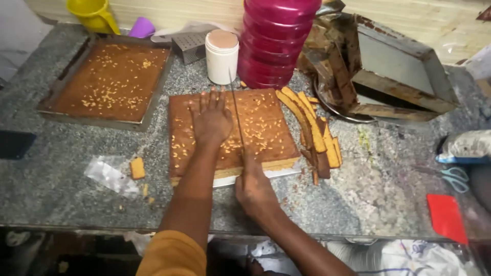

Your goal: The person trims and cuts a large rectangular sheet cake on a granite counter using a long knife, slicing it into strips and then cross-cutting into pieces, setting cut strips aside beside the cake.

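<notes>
Ref. landmark: cake slab [266, 128], unmoulded, centre of granite tabletop [388, 189]. Left hand [210, 120]: flat on slab top, fingers spread, grip fully open, holding nothing. Right hand [254, 186]: at slab's near edge, grip closed on knife [236, 110] handle; blade upright across slab, just right of left hand. Trimmed crust strips [314, 135] right of slab. Second cake in tray [110, 82] left of slab.
</notes>
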